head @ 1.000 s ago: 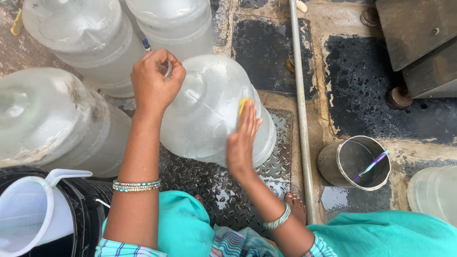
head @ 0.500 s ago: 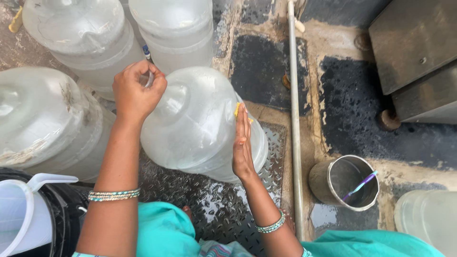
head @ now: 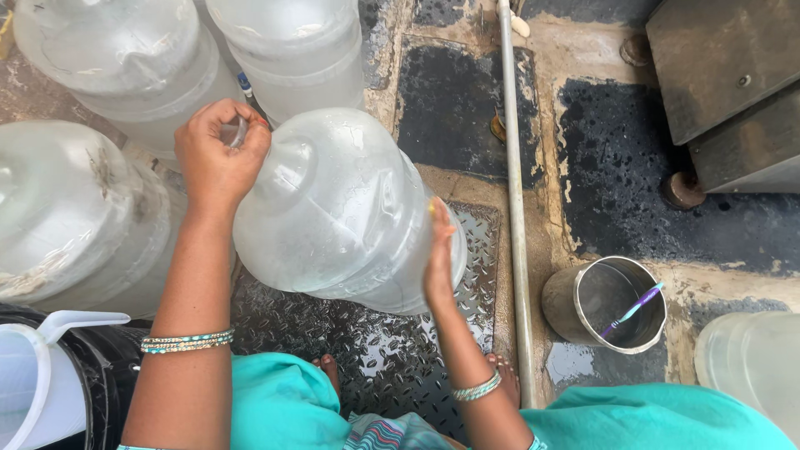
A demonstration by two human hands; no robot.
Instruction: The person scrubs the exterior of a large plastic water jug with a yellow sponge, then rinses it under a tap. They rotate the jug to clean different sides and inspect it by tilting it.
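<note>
Head view, left hand (head: 218,154) grip closed on tilted clear water jug (head: 342,212) neck, right hand (head: 437,258) flat against its base.

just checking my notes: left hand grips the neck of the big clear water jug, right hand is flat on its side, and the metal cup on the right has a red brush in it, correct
Nearly. In the head view the left hand grips the neck of the big clear water jug and the right hand lies flat on its side, but the brush in the metal cup is purple, not red.
</note>
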